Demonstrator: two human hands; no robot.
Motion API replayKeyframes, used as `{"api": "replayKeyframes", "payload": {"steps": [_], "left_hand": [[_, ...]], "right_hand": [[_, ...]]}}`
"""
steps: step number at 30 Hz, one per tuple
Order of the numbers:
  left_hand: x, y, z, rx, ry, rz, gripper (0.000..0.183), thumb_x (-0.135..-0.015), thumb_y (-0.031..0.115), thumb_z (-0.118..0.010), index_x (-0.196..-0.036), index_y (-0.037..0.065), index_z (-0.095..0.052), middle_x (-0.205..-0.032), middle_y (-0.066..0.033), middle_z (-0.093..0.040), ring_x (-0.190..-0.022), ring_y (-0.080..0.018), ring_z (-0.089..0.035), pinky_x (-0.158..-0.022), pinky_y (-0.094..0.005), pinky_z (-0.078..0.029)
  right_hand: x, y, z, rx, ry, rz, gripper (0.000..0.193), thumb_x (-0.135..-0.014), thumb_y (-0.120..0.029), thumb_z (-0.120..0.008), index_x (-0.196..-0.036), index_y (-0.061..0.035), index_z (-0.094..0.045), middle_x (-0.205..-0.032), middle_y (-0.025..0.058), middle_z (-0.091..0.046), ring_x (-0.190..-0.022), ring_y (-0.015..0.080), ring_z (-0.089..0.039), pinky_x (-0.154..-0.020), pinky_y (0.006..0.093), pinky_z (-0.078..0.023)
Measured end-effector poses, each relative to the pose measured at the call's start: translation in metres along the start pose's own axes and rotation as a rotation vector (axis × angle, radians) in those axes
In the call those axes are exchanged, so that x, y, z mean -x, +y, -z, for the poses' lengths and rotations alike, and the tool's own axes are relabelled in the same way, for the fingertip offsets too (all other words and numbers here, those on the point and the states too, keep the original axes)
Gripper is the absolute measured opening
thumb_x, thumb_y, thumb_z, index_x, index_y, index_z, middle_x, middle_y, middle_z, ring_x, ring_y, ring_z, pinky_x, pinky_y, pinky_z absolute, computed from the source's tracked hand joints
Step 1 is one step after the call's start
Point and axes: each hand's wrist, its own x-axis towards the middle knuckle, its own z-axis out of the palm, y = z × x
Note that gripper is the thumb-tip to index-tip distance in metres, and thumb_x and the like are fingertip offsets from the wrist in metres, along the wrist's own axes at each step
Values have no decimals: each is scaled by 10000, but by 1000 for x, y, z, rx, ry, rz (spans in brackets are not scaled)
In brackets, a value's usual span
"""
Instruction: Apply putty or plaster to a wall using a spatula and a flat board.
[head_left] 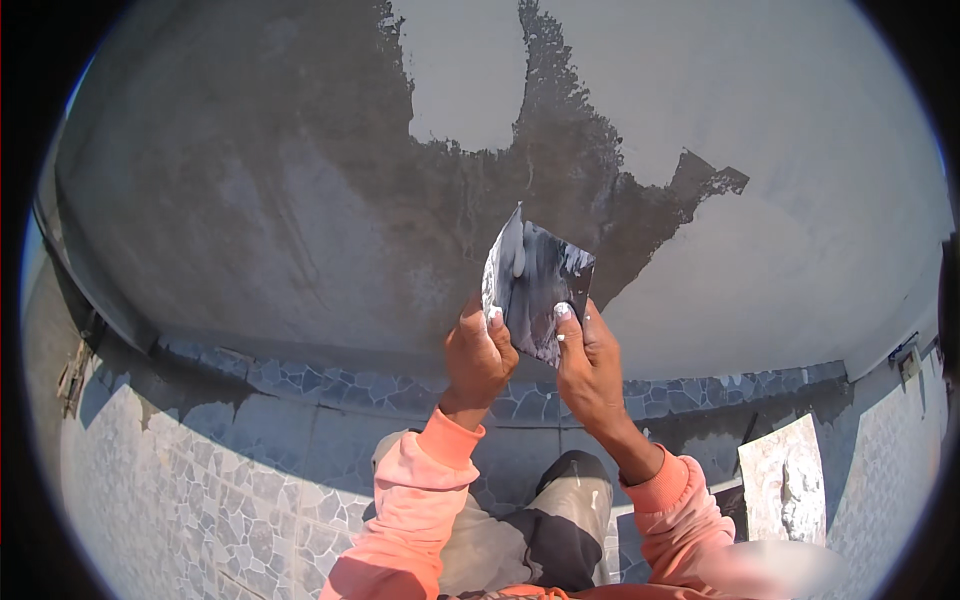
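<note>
Pinches a white-smeared scraper (502, 262) in the left hand (480, 350), a dark scraper (545, 280) in the right hand (592, 360); holds both close together before the patchy grey wall (250, 200).

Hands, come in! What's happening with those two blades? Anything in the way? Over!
Left hand: gripping white-smeared blade. Right hand: gripping dark streaked blade. Nothing visibly blocking; pale board off right.

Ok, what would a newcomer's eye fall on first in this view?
Probably the dark, white-smeared flat blade in the right hand, at centre, beside the white-coated blade in the left hand. Next, the ragged-edged dark area on the wall beyond. Then the paste-smeared board at lower right.
</note>
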Motion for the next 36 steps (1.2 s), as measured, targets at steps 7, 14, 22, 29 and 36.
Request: {"api": "replayKeyframes", "payload": {"steps": [7,14,22,29,36], "left_hand": [[-6,3,6,-11,-144,46,320,-876,31,-543,-1184,2,-461,-872,-213,-632,-694,-399,-631,-589,-413,-518],[3,5,13,-14,-241,279,269,-893,92,-516,-1134,-19,-476,-693,-214,-589,-558,-412,-584,-470,-438,-452],[-4,6,7,-41,-247,293,262,-911,117,-502,-1133,-19,-475,-645,-218,-581,-527,-405,-581,-430,-444,-433],[-5,2,3,-2,-200,254,255,-888,59,-531,-1119,-39,-489,-555,-203,-542,-487,-395,-566,-412,-414,-407],[-4,3,-2,90,-184,251,285,-855,1,-550,-1117,-81,-474,-544,-209,-534,-486,-409,-560,-423,-421,-413]], "right_hand": [[-48,-16,18,-169,14,-61,203,-993,-149,-462,-1100,-1,-552,-912,-23,-557,-787,34,-480,-696,186,-426],[-131,-126,16,84,42,270,185,-899,-83,-494,-1050,18,-529,-665,-9,-508,-517,65,-439,-475,260,-362],[-276,-179,-11,1192,459,1298,408,-841,-25,-524,-1245,-23,-471,-1117,161,-611,-1055,305,-582,-820,418,-478],[-322,-176,-24,1543,599,1470,412,-826,-126,-597,-1218,-20,-529,-1165,150,-594,-1051,261,-573,-843,478,-442],[-290,-115,-29,1696,486,1385,452,-867,-190,-545,-1287,-28,-506,-1306,193,-478,-1184,315,-440,-898,507,-396]]}}
